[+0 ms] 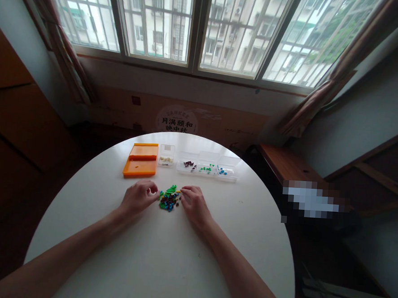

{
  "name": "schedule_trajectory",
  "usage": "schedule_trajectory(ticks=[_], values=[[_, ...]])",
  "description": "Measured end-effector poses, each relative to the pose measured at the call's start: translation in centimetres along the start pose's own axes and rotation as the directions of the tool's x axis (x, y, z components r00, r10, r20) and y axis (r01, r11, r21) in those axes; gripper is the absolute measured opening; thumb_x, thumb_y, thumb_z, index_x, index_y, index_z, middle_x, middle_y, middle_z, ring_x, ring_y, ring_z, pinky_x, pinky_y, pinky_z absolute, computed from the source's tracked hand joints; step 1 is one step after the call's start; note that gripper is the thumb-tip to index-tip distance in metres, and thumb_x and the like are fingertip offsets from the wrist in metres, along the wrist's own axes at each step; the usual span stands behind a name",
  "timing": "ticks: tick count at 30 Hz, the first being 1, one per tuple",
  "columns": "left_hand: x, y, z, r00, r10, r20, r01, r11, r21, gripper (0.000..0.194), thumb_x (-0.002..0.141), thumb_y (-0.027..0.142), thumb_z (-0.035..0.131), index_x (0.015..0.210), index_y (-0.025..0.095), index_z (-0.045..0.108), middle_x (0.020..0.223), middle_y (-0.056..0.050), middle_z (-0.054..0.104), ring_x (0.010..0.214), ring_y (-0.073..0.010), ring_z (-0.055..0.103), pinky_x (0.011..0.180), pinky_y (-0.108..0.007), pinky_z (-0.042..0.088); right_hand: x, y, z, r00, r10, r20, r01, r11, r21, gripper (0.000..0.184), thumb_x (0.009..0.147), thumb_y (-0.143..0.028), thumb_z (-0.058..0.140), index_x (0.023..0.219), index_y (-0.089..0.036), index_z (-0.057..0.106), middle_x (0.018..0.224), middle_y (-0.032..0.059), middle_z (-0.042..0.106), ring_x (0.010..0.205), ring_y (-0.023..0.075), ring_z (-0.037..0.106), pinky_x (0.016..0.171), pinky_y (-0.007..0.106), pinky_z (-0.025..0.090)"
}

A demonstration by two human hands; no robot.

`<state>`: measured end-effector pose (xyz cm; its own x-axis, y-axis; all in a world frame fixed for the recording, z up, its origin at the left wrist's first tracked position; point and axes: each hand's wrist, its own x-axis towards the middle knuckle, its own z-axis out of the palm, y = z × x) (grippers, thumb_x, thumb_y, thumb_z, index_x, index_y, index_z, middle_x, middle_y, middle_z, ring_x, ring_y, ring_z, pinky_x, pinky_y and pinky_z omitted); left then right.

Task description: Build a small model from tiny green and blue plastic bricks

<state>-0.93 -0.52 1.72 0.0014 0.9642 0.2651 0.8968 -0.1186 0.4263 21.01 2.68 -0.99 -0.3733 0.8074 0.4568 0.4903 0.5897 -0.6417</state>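
A small heap of mixed green, blue, dark brown and yellow pieces [169,202] lies on the white round table [152,258]. At the heap's left edge is my left hand [139,195], its fingers curled and the thumb close to the index finger. Whatever may be in that pinch is too small to make out. My right hand [194,203] rests on the other side with its fingers drawn together. A small yellow piece [178,192] shows right at the right fingertips. Some brighter green pieces [171,189] lie at the far side of the heap.
Beyond the hands stand an orange tray [139,174] and a clear box [166,162] of pale pieces. To their right, a clear compartment box [207,175] holds dark brown, green and blue pieces. A wooden bench [279,165] stands right of the table.
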Motion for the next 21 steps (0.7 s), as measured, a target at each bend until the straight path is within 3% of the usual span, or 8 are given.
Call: schedule_trajectory(ticks=[11,16,19,21], values=[[0.1,-0.3,0.8,0.999,0.035,0.007,-0.034,0.996,-0.079,0.016,0.074,0.033,0.061,0.067,0.020,0.067,0.066,0.000,0.061,0.065,-0.0148,0.055,0.057,-0.023,0.037,0.1,-0.2,-0.1,1.000,0.002,-0.001,-0.002,1.000,0.004,0.023,0.080,-0.014,0.055,0.100,-0.017,0.068,0.098,0.0098,0.062,0.098,0.0210,0.052,0.090,0.036,0.044],[0.5,-0.8,1.2,0.990,0.141,-0.002,-0.140,0.980,-0.143,0.017,0.079,0.032,0.059,0.071,0.018,0.066,0.068,-0.002,0.060,0.067,-0.0159,0.054,0.059,-0.025,0.040,0.1,-0.7,-0.4,0.997,0.017,-0.078,-0.013,0.999,0.053,0.023,0.080,-0.015,0.054,0.098,-0.019,0.068,0.097,0.0090,0.062,0.096,0.0210,0.052,0.088,0.036,0.044],[0.6,-0.7,1.4,0.973,0.205,-0.107,-0.226,0.942,-0.247,0.018,0.084,0.030,0.055,0.075,0.017,0.063,0.074,-0.004,0.060,0.073,-0.0162,0.054,0.062,-0.025,0.042,-0.1,-1.4,-0.2,0.989,0.099,-0.112,-0.076,0.978,0.193,0.021,0.082,-0.019,0.052,0.097,-0.018,0.067,0.091,0.0080,0.063,0.083,0.0182,0.057,0.076,0.032,0.048],[0.3,-0.2,1.5,0.955,0.254,-0.155,-0.291,0.907,-0.304,0.017,0.086,0.028,0.052,0.078,0.017,0.061,0.078,-0.004,0.059,0.077,-0.0158,0.054,0.063,-0.024,0.044,-0.3,-1.9,0.2,0.980,0.193,-0.054,-0.160,0.915,0.371,0.021,0.083,-0.025,0.053,0.097,-0.017,0.066,0.084,0.0068,0.064,0.067,0.0142,0.056,0.061,0.027,0.047]])
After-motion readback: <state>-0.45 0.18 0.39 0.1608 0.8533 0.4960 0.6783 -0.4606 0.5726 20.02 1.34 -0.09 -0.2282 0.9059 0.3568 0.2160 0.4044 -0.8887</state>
